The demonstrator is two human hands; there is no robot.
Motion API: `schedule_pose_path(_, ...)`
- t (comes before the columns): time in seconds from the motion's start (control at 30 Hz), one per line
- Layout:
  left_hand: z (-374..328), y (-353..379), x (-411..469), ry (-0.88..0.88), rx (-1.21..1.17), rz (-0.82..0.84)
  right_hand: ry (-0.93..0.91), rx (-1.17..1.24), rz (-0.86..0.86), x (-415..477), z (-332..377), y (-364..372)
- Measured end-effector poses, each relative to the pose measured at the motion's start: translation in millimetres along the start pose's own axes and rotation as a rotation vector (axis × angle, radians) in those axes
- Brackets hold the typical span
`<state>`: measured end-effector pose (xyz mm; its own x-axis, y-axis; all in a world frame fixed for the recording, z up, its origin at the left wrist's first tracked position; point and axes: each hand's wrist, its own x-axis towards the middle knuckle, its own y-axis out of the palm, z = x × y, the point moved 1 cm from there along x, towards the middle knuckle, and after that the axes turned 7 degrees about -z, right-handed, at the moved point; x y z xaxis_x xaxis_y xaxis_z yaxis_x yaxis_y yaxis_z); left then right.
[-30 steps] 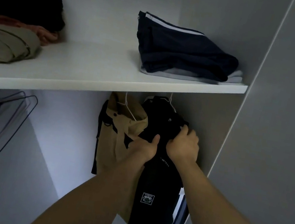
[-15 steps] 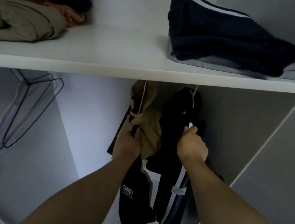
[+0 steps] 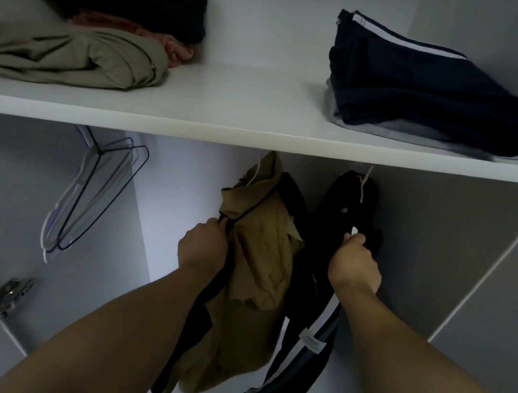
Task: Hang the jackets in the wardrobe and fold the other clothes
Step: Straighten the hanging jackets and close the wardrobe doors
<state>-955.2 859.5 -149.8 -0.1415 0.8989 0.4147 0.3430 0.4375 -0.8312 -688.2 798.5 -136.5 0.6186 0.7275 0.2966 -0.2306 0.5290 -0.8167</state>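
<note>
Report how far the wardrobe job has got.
Done: folded piles sit on the shelf, and the tan jacket and black jacket hang below it. In hand: the left hand grips the tan jacket's edge, the right hand the black one, apparently straightening them. Left: hangers hang empty; any remaining clothes are not in view.

bare forearms, left hand (image 3: 202,248), right hand (image 3: 355,267)

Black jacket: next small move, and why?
Probably let go with the right hand: the black jacket already hangs from its hanger under the shelf. The left hand grips dark fabric by the crumpled tan jacket, which likely needs both hands.
</note>
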Motion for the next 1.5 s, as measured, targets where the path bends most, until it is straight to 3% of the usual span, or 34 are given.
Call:
schedule_pose_path(0.27,22.7,-10.4,-12.7,-0.251,-0.082,-0.029,0.013,-0.046,0.026,-0.3,-6.7,-14.0)
schedule_pose_path(0.47,26.5,-23.8,-12.1,-0.2,-0.022,0.056,-0.008,-0.129,0.043,-3.1,-9.9,-29.5)
schedule_pose_path(0.63,17.8,-47.6,-25.0,-0.159,-0.046,0.102,-0.079,-0.371,-0.106,-34.9,16.2,-45.6)
schedule_pose_path(0.73,17.9,-77.5,-46.5,-0.073,-0.073,0.053,-0.162,-0.301,-0.083,-61.2,49.2,-52.3)
schedule_pose_path(0.93,65.2,-162.7,-100.9,0.146,-0.224,-0.038,-0.524,0.014,-0.094,-141.2,131.5,-66.0)
schedule_pose_path(1.13,142.0,-249.9,-170.4,0.183,-0.229,-0.26,-0.742,0.31,-0.04,-246.4,220.7,-84.0)
schedule_pose_path(1.27,172.6,-296.7,-203.5,0.283,-0.158,-0.467,-0.778,0.412,0.123,-300.1,260.9,-87.3)
schedule_pose_path(1.5,246.6,-378.6,-248.4,0.369,0.228,-0.961,-0.85,0.647,0.213,-397.9,321.2,-93.1)
